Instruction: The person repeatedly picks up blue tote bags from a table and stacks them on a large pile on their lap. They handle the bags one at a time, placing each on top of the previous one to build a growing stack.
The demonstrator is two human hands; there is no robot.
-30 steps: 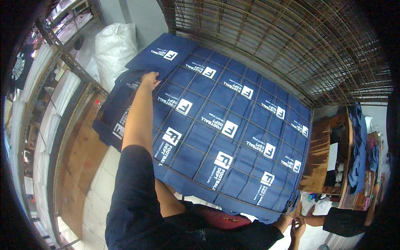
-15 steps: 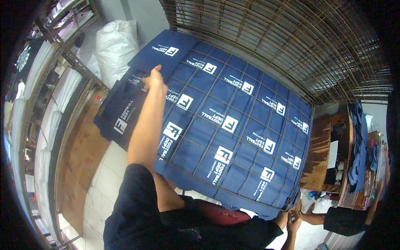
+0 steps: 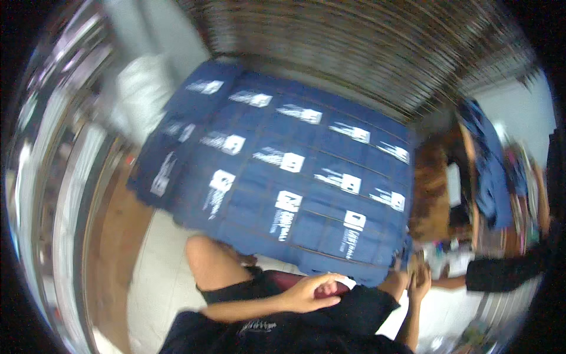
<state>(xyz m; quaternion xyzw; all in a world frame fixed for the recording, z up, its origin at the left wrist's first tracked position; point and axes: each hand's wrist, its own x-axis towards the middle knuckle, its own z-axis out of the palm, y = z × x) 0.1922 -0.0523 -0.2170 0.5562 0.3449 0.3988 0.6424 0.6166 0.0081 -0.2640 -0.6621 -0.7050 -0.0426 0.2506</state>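
Blue printed sheet, a big navy cloth ruled into a grid of panels, lies spread flat over the counter and fills the middle of the view. Each panel carries a white label: a small white square with a block of white lettering beside it, set in slanting rows from the far left corner to the near right edge. At the far left, a bulging white sack stands just beside the sheet's far corner, and a second layer of the same blue cloth sticks out from under the left edge, with its own white labels.

The left hand is drawn back against the person's body near the sheet's near edge, fingers loosely curled, gripping nothing that can be made out. The right hand hangs near the sheet's near right corner; blur hides whether it pinches the cloth or is merely close to it.

With neither hand surely on it, the near edge that droops over the counter could slide or wrinkle, throwing the rows of labels out of line with the layer beneath. To the right, a wooden stand holds more blue cloth.
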